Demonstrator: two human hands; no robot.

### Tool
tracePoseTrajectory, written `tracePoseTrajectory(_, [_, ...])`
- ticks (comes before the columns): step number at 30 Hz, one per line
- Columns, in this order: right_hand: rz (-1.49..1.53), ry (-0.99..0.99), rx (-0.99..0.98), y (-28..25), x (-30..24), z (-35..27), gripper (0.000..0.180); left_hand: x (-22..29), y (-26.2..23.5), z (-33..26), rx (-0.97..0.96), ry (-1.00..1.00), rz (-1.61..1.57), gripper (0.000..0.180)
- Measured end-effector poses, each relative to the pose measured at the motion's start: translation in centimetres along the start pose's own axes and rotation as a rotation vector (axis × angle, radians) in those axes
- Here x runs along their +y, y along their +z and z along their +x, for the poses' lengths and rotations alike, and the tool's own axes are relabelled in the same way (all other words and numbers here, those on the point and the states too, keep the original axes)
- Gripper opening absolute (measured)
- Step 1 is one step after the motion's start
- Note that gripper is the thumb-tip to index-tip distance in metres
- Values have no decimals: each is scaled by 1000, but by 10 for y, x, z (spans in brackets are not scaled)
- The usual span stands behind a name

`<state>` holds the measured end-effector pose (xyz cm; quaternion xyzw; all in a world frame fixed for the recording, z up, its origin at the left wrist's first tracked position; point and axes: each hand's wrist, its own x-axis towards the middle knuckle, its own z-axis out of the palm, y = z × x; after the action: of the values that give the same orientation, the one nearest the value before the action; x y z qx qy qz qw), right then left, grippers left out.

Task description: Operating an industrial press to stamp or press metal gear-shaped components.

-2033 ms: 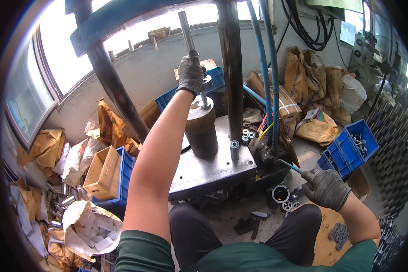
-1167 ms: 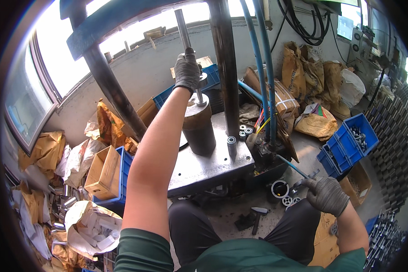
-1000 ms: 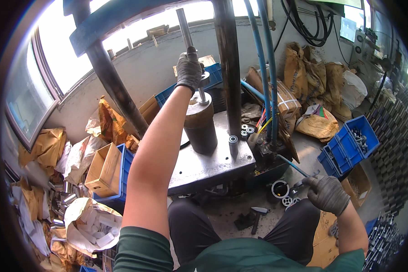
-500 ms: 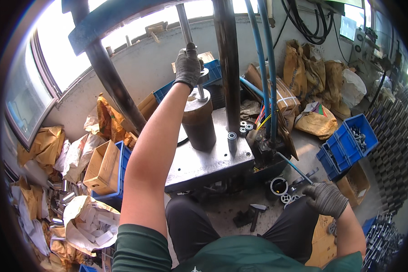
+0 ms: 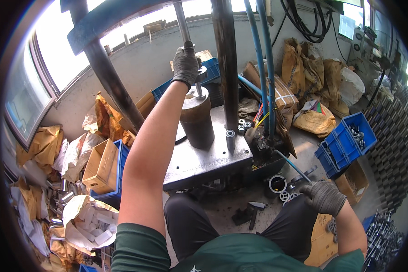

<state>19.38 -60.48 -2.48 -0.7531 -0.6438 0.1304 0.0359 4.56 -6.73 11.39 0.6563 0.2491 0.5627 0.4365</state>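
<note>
Lever (image 5: pixel 292 166) slopes more steeply down to the right hand (image 5: pixel 325 197) than earlier.

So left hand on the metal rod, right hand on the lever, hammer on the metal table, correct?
Not quite: the head view shows the hammer on the floor; the left hand is on the metal rod, the right hand on the lever.
</note>
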Motion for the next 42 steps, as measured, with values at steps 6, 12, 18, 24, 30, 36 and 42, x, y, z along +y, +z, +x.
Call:
tracePoseTrajectory(6, [42, -21, 99, -6, -2, -1, 33, 0, -1, 1, -5, -48, -48, 58])
tracePoseTrajectory(12, [-90, 53, -285, 8, 1, -2, 35, 1, -1, -1, -5, -90, -61, 57])
tracePoseTrajectory(18, [20, 7, 174, -13, -2, 5, 30, -5, -1, 1, -8, -27, -63, 55])
tracePoseTrajectory(24, [-34, -141, 1019, -90, -3, 102, 18, -6, -2, 3, -21, -36, -45, 55])
tracePoseTrajectory(30, [70, -102, 1063, -121, 15, 161, 29, 2, -2, -5, -39, -25, -3, 63])
tracePoseTrajectory(36, [-127, -85, 921, -88, -3, 96, 41, 2, -5, -3, -30, -70, -90, 59])
tracePoseTrajectory(42, [-69, 3, 168, -32, -8, 18, 34, 2, -3, 0, -37, -157, -163, 46])
